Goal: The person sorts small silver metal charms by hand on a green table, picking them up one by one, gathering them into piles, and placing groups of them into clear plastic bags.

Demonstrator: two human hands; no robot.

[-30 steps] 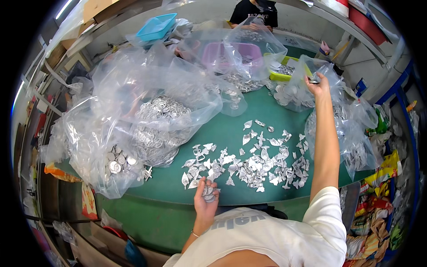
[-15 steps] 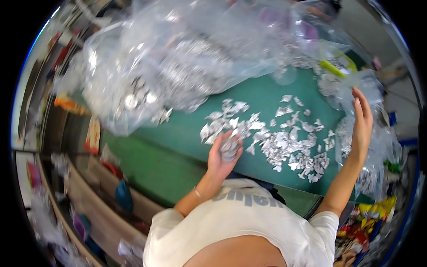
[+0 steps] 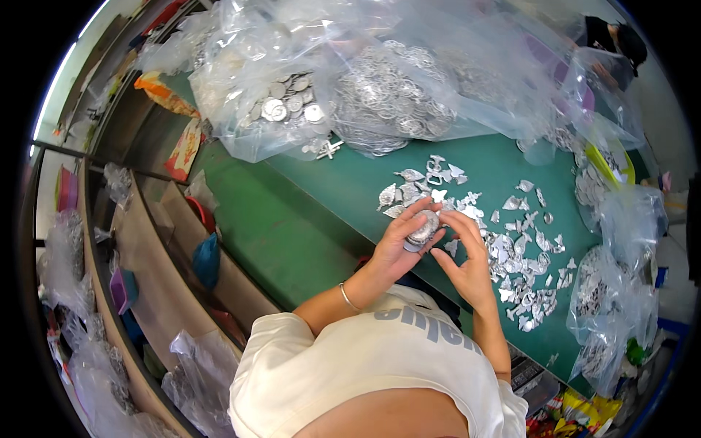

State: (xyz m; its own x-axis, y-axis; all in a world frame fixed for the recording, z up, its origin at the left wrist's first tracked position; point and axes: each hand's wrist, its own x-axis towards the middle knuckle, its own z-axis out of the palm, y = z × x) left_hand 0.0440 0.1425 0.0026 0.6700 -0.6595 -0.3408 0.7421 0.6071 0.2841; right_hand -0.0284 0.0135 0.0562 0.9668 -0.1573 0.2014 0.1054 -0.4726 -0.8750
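My left hand (image 3: 394,252) is closed around a small stack of round silvery metal discs (image 3: 422,230), held above the front edge of the green table (image 3: 314,175). My right hand (image 3: 469,266) is beside it, its fingertips reaching to the discs' right side. Its thumb stands apart from the fingers, and I see nothing gripped in it. Just beyond both hands lie small silver metal charms (image 3: 522,252), several of them leaf-shaped, spread loosely over the table. Part of the stack is hidden by my left fingers.
Large clear plastic bags (image 3: 394,95) filled with silvery pieces cover the table's far side. More bags (image 3: 602,292) and a yellow-green scoop-like container (image 3: 610,164) stand at the right. Wooden shelving (image 3: 153,270) runs along the left. Another person (image 3: 617,44) is at the far right.
My right hand has come from the far right over to the discs in my left hand. The view has shifted, so the table and bags appear further right.
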